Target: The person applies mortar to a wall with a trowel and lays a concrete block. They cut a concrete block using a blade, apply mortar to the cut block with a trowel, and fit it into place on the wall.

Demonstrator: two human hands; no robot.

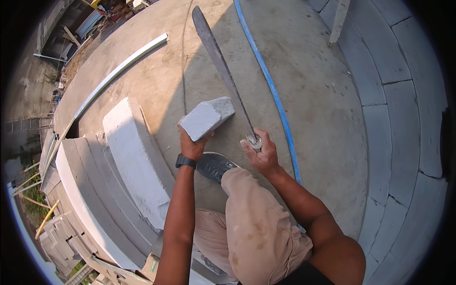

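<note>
My left hand is closed around the near end of a small grey-white concrete block, held up above the floor. One corner of the block looks cut at a slant. In my right hand is a machete, its wrapped handle in my fist. The long dark blade points up and away, its lower part just right of the block and apart from it. Part of my left fingers is hidden under the block.
Large pale blocks lie stacked at the left. A blue hose runs along the concrete floor to the right. A block wall stands at the far right. A long metal channel lies at upper left. My shoe is below the block.
</note>
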